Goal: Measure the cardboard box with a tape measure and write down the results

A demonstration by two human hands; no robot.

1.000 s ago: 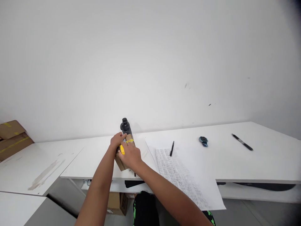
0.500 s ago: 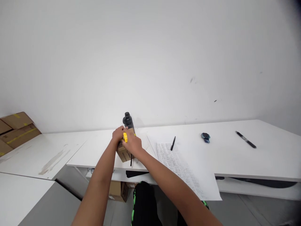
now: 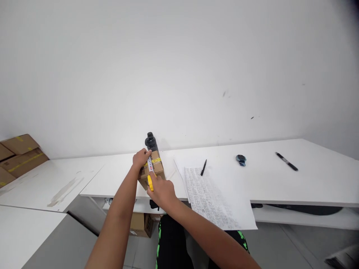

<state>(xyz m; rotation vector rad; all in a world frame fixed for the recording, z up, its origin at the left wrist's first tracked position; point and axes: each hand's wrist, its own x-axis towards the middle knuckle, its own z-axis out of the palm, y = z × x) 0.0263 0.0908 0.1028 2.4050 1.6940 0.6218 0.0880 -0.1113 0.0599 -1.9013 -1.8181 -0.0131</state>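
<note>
My right hand (image 3: 162,189) is closed around a yellow tape measure (image 3: 150,183) at the near edge of a small cardboard box (image 3: 158,169). The white blade (image 3: 150,164), printed with numbers, runs out across the box's top. At the far end of the box, my left hand (image 3: 141,158) pinches the end of that blade. Yellow tape crosses the top of the box, which sits on the white table (image 3: 117,172). Just behind the box stands a dark bottle (image 3: 150,142).
Right of the box lie printed sheets (image 3: 210,198) overhanging the table edge, with a black pen (image 3: 203,167) on them. Farther right are a blue-black watch-like object (image 3: 241,160) and a black marker (image 3: 286,161). Cardboard boxes (image 3: 24,157) are stacked at far left; another box (image 3: 138,225) is below.
My right hand has drawn the tape measure toward me, so the blade now shows stretched over the box top. My left hand has stayed at the box's far end. The view has shifted slightly.
</note>
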